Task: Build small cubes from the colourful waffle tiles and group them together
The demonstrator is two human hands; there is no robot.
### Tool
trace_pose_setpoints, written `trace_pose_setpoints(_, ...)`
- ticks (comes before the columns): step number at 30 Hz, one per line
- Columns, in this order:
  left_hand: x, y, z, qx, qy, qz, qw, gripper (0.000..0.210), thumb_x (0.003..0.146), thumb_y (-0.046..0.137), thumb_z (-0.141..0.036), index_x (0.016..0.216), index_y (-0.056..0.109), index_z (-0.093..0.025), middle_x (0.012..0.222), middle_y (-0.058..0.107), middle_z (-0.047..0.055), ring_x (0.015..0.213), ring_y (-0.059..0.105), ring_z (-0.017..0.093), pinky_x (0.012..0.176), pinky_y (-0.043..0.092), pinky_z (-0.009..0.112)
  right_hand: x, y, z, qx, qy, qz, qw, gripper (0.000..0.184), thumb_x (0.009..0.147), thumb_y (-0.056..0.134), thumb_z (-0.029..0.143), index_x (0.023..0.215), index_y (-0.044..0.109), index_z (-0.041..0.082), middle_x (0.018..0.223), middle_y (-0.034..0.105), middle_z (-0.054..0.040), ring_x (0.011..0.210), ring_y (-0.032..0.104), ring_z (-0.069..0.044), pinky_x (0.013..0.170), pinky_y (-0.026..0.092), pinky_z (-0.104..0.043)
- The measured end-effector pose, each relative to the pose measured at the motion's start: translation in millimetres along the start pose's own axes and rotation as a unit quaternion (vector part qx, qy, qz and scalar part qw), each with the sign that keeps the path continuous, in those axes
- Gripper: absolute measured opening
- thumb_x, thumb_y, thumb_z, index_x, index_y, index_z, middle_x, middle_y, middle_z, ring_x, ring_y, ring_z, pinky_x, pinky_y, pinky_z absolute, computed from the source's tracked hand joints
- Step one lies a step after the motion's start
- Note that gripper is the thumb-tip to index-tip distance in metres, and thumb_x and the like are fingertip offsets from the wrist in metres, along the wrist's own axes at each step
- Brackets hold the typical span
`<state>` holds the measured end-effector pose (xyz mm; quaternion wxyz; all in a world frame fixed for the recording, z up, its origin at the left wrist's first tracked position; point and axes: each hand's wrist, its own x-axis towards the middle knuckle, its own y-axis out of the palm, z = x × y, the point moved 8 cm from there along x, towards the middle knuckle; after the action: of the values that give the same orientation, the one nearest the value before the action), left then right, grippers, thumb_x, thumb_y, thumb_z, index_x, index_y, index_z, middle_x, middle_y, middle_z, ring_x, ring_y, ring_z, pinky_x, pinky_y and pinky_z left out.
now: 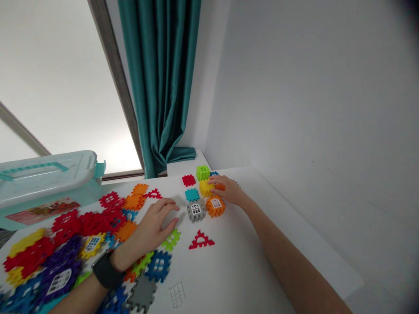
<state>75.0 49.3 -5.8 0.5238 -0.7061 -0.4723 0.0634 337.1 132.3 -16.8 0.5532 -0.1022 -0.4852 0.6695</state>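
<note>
My right hand (229,190) has its fingers and thumb closed at the side of a yellow cube (206,188) built of toothed plastic tiles; an orange piece (220,186) shows between them. In front stand an orange cube (215,206) and a grey cube (196,211), each with a white window insert. A lime green cube (203,172) is behind the yellow one. Flat on the table lie a turquoise tile (192,194) and a red square tile (189,180). Left of the grey cube hovers my left hand (155,226), fingers spread and curved, holding nothing.
Piled toothed tiles, such as red ones (94,223) and a blue window tile (159,266), cover the table's left side. A red triangular tile (200,240) lies in front. A lidded teal box (49,187) stands at left; the wall (310,131) borders the right.
</note>
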Motion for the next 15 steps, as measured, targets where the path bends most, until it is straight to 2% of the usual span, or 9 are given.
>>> trace_pose_setpoints(15,-0.2,-1.2,-1.1,-0.004,-0.006,0.002,1.0,0.023,0.095,0.054,-0.033,0.114,0.064,-0.024,0.121,0.064,0.01,0.111,0.062,0.028,0.095,0.053,0.043,-0.3,0.9,-3.9,0.0,-0.001,-0.006,1.0,0.027,0.085,0.069,0.021,0.111,0.074,0.028,0.123,0.073,-0.0052,0.119,0.067,-0.023,0.108,0.049,-0.049)
